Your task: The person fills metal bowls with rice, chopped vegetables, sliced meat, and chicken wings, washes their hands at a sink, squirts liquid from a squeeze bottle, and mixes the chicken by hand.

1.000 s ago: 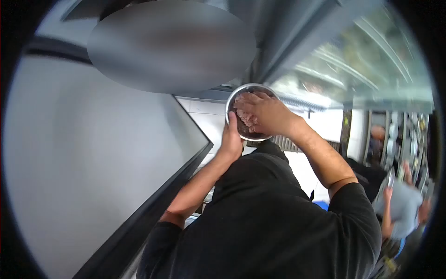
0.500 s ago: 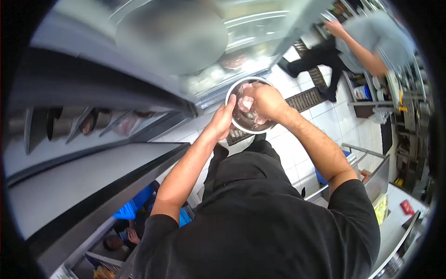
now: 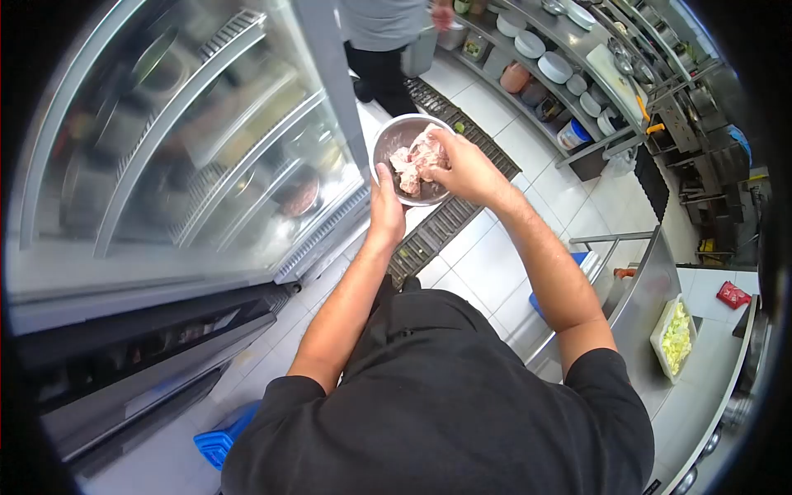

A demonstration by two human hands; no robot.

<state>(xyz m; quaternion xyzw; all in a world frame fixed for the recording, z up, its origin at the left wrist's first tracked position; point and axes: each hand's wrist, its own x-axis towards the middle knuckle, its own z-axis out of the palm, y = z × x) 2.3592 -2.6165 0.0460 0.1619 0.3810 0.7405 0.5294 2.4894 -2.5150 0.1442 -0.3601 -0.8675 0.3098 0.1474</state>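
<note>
A round metal bowl [image 3: 388, 148] is held out in front of me. My left hand [image 3: 387, 210] grips it at the near left side, with the thumb on the rim. Pale pink raw meat pieces [image 3: 412, 165] lie in the bowl. Reaching over the far right rim, my right hand [image 3: 464, 169] has its thumb and fingers closed around some of the meat. Part of its fingertips is hidden by the pieces.
A glass-doored fridge [image 3: 206, 165] with shelves stands at the left. Ahead, a person in a grey shirt [image 3: 384, 25] stands by a floor grate [image 3: 450, 235]. Plate shelves [image 3: 528, 70] line the back right. A tray of chopped greens [image 3: 676, 338] sits at the right.
My view has turned to the right, away from the fridge, and its glass door now stands shut at the left. The bowl stays in my hands, and the meat in it shows more clearly.
</note>
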